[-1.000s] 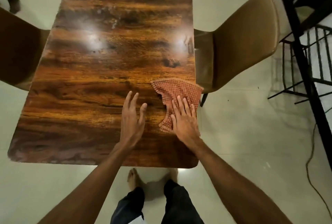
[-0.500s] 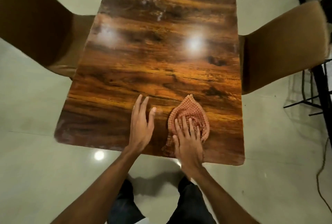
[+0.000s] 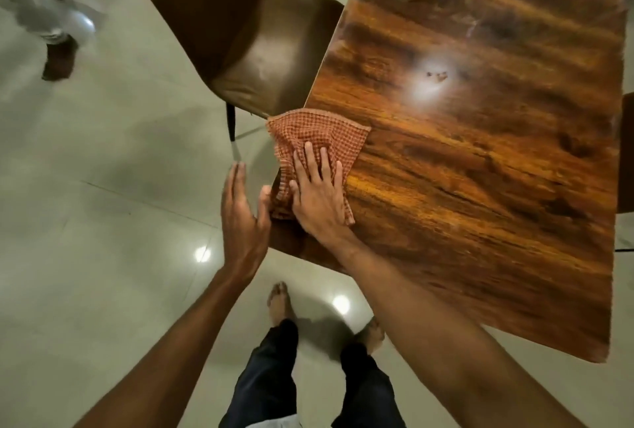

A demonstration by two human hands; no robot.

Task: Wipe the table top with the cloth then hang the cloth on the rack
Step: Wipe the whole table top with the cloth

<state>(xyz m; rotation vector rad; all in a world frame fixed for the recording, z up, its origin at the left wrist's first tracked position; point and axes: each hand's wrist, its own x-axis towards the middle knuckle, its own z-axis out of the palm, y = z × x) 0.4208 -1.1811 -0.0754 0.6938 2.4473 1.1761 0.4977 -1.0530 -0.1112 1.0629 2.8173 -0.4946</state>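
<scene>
An orange checked cloth (image 3: 317,134) lies at the left edge of the glossy wooden table top (image 3: 480,160), partly hanging over that edge. My right hand (image 3: 319,192) presses flat on the cloth with straight fingers. Just off the table's edge, beside the near-left corner, my left hand (image 3: 242,215) hovers with straight fingers, its thumb close to the cloth's overhanging part. A few small crumbs (image 3: 437,76) sit on the table further in. No rack is in view.
A brown padded chair (image 3: 254,46) stands tucked against the table's left side, just beyond the cloth. Another chair's edge (image 3: 627,153) shows at the right border. The pale tiled floor (image 3: 103,221) spreads to the left, with my bare feet (image 3: 279,300) below.
My right hand has slid the cloth leftward across the table to its left edge. My left hand has come off the table top and now hangs beside the edge. The view has swung left.
</scene>
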